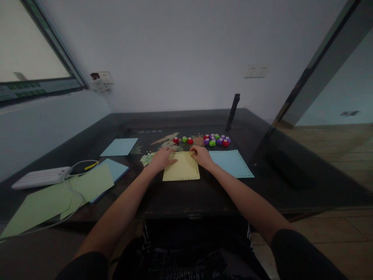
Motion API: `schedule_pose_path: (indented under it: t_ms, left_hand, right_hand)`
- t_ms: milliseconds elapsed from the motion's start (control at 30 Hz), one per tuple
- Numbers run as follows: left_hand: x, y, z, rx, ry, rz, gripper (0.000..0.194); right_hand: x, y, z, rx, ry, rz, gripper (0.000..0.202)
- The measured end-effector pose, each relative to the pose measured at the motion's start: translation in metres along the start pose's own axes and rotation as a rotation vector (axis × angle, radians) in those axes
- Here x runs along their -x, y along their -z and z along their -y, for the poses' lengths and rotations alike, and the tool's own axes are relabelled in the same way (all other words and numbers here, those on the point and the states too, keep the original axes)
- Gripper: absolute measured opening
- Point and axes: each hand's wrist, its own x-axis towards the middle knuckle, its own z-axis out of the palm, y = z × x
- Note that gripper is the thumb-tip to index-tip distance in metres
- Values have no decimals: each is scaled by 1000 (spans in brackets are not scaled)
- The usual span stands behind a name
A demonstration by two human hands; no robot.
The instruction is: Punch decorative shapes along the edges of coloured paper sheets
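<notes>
While our left hand [162, 158] lies over the far left corner of the yellow sheet [183, 170], thumb apart from fingers, our right hand [202, 156] hides its far right corner; whether those fingertips clamp the paper, we cannot tell. That wrist overlaps the right-hand blue sheet [234, 164]. Farther off, clustered eyed toys [212, 143] overlap. We barely discern a dark object [288, 171] at right against the dark table [175, 198].
</notes>
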Motion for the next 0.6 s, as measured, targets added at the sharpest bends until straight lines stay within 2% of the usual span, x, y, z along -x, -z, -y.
schedule_pose_path:
  t_ms: [333,500,600]
  left_hand:
    - [-5,7,8,134,15,-22,42]
    - [-7,11,12,370,100,-93,53]
    - [-9,12,10,597,165,-68,59]
  right_hand:
    - [-9,0,-8,-358,-133,-48,13]
    - [-11,4,-13,-546,-202,-60,15]
    - [-13,9,-16,-645,-223,-82,17]
